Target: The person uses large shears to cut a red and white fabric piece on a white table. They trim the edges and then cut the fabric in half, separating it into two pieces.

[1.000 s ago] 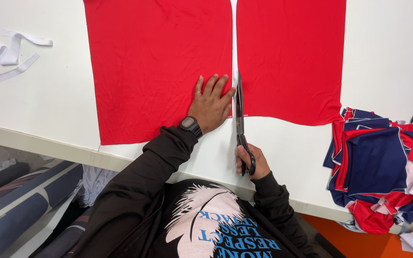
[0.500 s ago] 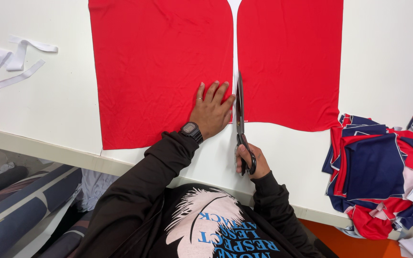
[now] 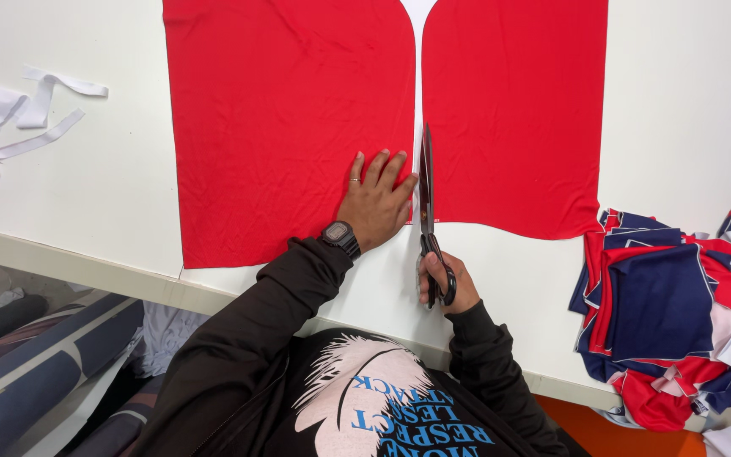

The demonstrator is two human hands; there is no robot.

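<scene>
Two red fabric panels lie flat on a white sheet on the table (image 3: 678, 101): a left panel (image 3: 281, 110) and a right panel (image 3: 509, 110), with a narrow white gap between them. My left hand (image 3: 376, 199) presses flat on the lower right corner of the left panel, fingers spread; a black watch sits on its wrist. My right hand (image 3: 446, 283) grips the handles of long dark scissors (image 3: 425, 190). Their blades point away from me along the gap, just right of my left fingers.
White fabric strips (image 3: 10, 127) lie at the table's left. A pile of navy, red and white cut pieces (image 3: 670, 313) sits at the right edge. Rolls of dark fabric (image 3: 35, 364) lie below the table's near edge on the left.
The view has shifted slightly, so the panels sit a little more to the right in frame. My hands and the scissors hold nearly the same place along the gap.
</scene>
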